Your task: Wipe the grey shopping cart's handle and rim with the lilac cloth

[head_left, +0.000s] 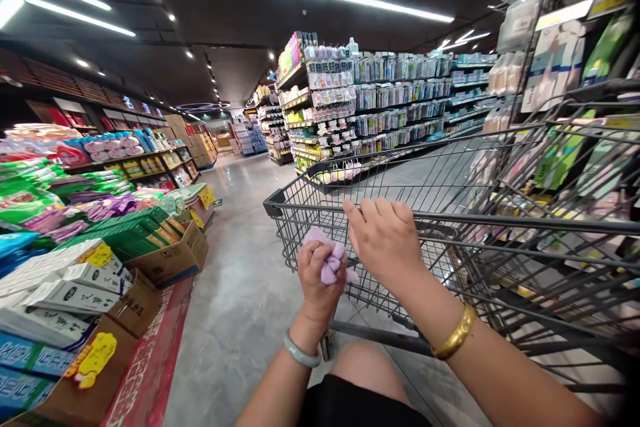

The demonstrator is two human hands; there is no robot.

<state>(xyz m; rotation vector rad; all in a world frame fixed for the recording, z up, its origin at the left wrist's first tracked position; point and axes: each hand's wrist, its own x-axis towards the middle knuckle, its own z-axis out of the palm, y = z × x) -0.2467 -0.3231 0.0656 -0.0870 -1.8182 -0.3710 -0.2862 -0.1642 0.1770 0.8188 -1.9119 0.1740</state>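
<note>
A bunched-up, fuzzy lilac cloth sits in my left hand, whose fingers are curled closed around it. That hand is just outside the near side of a dark wire shopping cart. Over the cart's top rail, my right hand is closed with its fingers folded down, and the rail passes behind it. My right fingertips are partly hidden. A pale bangle is on my left wrist and a gold bracelet on my right.
At the left, cardboard boxes hold green packs, near white cartons with yellow tags. Stocked shelves stand beyond the cart. Hanging packaged goods are close on the right. Grey floor runs between the displays.
</note>
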